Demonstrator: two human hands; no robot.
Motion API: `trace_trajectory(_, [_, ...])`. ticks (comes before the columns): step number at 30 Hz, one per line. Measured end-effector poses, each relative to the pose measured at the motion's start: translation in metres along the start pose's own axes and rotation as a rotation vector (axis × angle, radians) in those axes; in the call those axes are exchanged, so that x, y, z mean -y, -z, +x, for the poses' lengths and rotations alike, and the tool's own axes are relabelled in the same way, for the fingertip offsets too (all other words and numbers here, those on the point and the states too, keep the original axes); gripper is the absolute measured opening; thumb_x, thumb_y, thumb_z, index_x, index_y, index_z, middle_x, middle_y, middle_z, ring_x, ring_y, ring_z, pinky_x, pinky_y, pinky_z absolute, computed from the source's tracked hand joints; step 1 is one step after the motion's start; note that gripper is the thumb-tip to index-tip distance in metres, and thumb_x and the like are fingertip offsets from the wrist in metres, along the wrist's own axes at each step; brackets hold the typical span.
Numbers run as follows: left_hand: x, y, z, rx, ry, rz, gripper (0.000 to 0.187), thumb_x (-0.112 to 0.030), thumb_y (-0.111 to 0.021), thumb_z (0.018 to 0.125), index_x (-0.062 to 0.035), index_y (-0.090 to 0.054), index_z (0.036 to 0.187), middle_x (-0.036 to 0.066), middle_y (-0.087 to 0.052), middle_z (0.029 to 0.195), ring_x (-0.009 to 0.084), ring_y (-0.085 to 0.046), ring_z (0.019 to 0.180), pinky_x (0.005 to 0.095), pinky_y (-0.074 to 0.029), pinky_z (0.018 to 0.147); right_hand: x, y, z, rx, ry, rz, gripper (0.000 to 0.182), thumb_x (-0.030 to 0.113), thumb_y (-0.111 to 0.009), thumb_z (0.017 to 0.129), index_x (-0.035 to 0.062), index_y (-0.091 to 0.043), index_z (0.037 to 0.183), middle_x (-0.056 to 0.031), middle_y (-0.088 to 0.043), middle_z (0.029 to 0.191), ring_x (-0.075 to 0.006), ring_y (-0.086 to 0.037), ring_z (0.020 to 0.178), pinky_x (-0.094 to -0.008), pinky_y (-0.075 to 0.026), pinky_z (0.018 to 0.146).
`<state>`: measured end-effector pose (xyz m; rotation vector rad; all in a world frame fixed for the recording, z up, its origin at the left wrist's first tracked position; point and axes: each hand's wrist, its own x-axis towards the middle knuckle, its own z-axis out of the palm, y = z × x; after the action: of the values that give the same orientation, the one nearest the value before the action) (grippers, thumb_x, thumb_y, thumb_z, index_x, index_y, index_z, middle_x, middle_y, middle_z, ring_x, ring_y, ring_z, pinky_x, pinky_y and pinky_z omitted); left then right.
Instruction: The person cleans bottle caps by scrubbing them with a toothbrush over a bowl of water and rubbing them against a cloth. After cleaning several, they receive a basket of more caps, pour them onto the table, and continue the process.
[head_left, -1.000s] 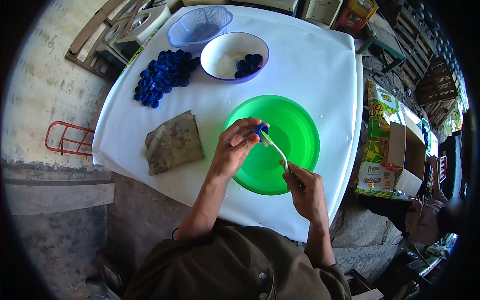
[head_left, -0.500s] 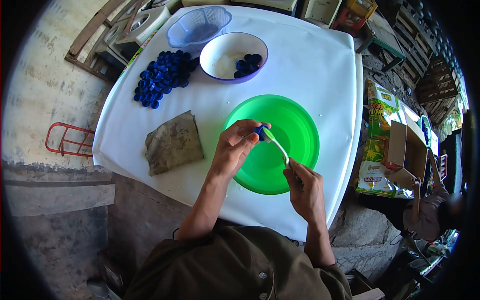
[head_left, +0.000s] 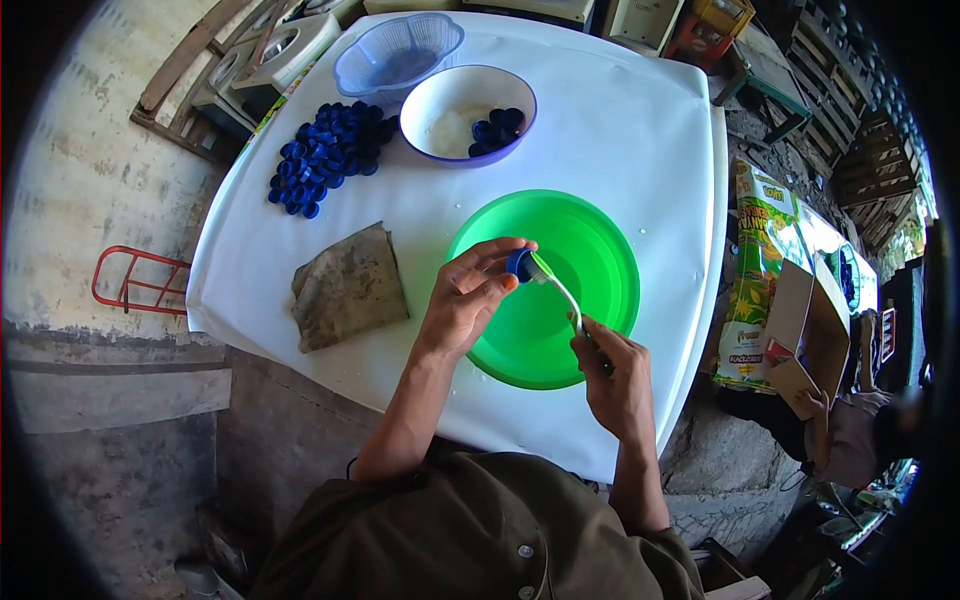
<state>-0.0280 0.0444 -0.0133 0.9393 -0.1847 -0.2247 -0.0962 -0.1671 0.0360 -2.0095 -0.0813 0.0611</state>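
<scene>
My left hand (head_left: 468, 295) is closed on a blue bottle cap (head_left: 519, 264), its open side turned to the right. My right hand (head_left: 612, 378) grips a toothbrush (head_left: 566, 293) with a white and green neck; its bristles are at the cap's opening. Both are held above the left part of a green basin (head_left: 610, 290). Up and left, a pile of blue caps (head_left: 325, 155) lies on the white table cover. A white bowl with a purple outside (head_left: 425, 120) holds several more blue caps and some cloudy liquid.
A grey-brown folded cloth (head_left: 350, 290) lies left of the basin. A bluish clear plastic basket (head_left: 395, 50) stands at the far edge of the white-covered table (head_left: 640, 130). To the right, another person holds a cardboard box (head_left: 815, 330) beside a printed sack (head_left: 760, 250).
The toothbrush head has shifted slightly at the cap, and my right hand has moved a little right and down. At the right, the other person's box and arms have moved.
</scene>
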Motion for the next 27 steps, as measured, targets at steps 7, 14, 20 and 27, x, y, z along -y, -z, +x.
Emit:
trace_trajectory(7, [-0.001,0.002,0.000,0.064,-0.064,0.071,0.038,-0.001,-0.067,0.089,-0.0042,-0.058,0.126,0.017,-0.056,0.134,0.0248,-0.061,0.115,0.0351,-0.050,0.099,0.000,0.005,-0.002,0.086,-0.048,0.055,0.023,0.004,-0.066,0.093,-0.0096,-0.066,0.112,-0.0229,-0.069,0.085,-0.0295,-0.068,0.067,-0.0353,-0.050,0.062])
trace_trajectory(14, [0.000,0.002,0.000,0.088,-0.072,0.001,0.035,0.007,-0.067,0.086,-0.0039,-0.061,0.119,0.015,-0.055,0.134,0.0241,-0.060,0.116,0.0303,-0.053,0.091,0.000,0.003,-0.004,0.095,-0.022,0.091,0.023,0.003,-0.066,0.093,-0.0086,-0.067,0.113,-0.0216,-0.067,0.080,-0.0246,-0.064,0.061,-0.0353,-0.047,0.057])
trace_trajectory(20, [0.003,0.003,0.000,0.063,-0.081,0.046,0.039,0.002,-0.069,0.088,-0.0036,-0.060,0.125,0.017,-0.057,0.133,0.0237,-0.062,0.114,0.0351,-0.053,0.096,0.001,0.001,-0.003,0.036,0.024,0.056,0.025,0.003,-0.068,0.092,-0.0097,-0.067,0.113,-0.0236,-0.070,0.086,-0.0246,-0.069,0.068,-0.0339,-0.051,0.061])
trace_trajectory(27, [-0.001,-0.003,-0.003,0.032,-0.008,0.052,0.041,-0.008,-0.069,0.092,-0.0003,-0.057,0.131,0.018,-0.061,0.128,0.0214,-0.062,0.111,0.0391,-0.052,0.099,0.008,0.013,0.003,0.020,0.025,-0.039,0.023,0.003,-0.069,0.090,-0.0093,-0.067,0.110,-0.0250,-0.071,0.092,-0.0303,-0.073,0.077,-0.0338,-0.055,0.067])
